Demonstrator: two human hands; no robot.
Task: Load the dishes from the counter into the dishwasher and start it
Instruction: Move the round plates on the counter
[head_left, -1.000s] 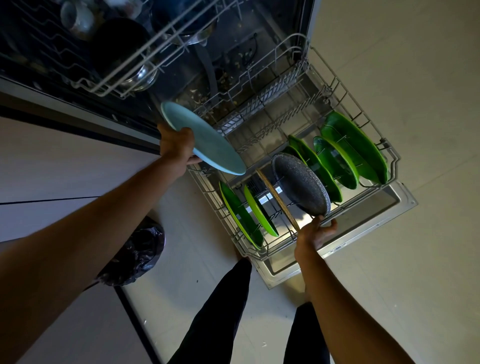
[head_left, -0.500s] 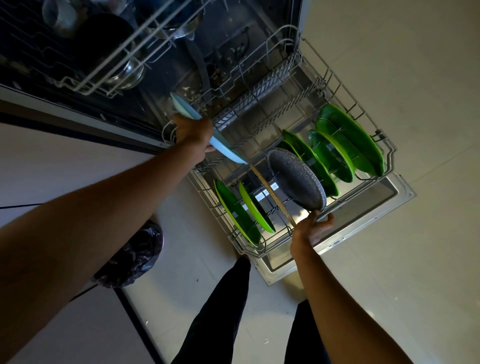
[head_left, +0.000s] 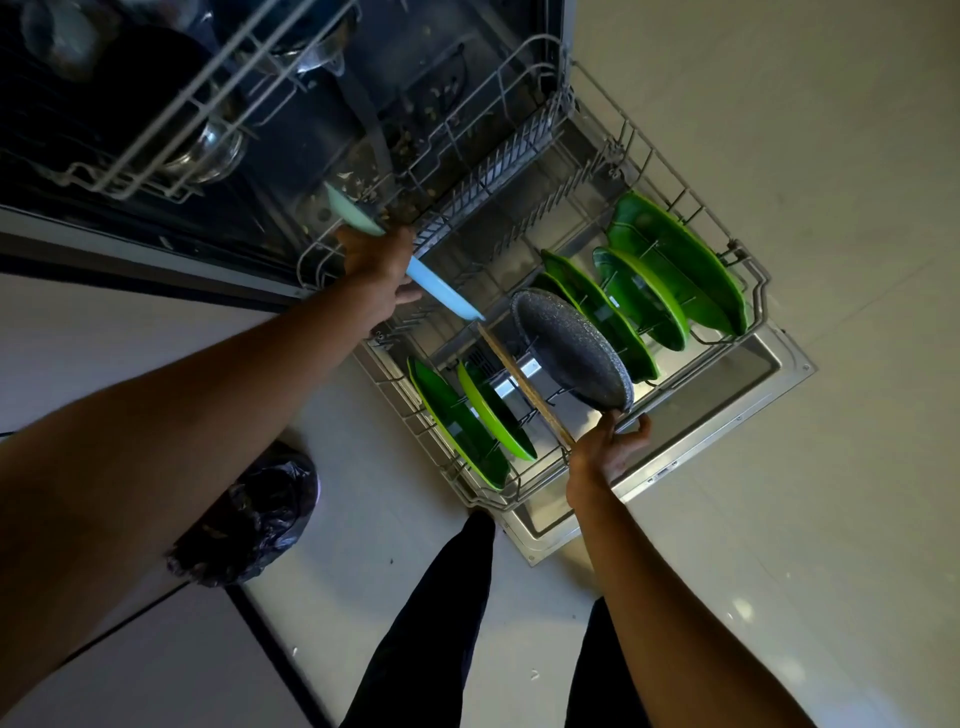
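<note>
1. Gripping a pale blue round plate (head_left: 447, 297) by its rim, the left hand (head_left: 382, 265) has its fingers curled round the plate and holds it edge-on over the far left corner of the pulled-out grey wire lower rack (head_left: 759, 291).
2. The right hand (head_left: 605, 449) reaches to the rack's near edge, thumb and fingers pinching the near rim of a dark speckled round pan (head_left: 569, 358) standing tilted among the tines.
3. A thin wooden board (head_left: 524, 384) stands on edge just left of the pan.
4. Green round plates (head_left: 670, 270) stand upright in slots to the pan's right, and two more green plates (head_left: 467, 421) stand at the near left.
5. A black plastic bag (head_left: 254, 519) lies on the floor to the left.
</note>
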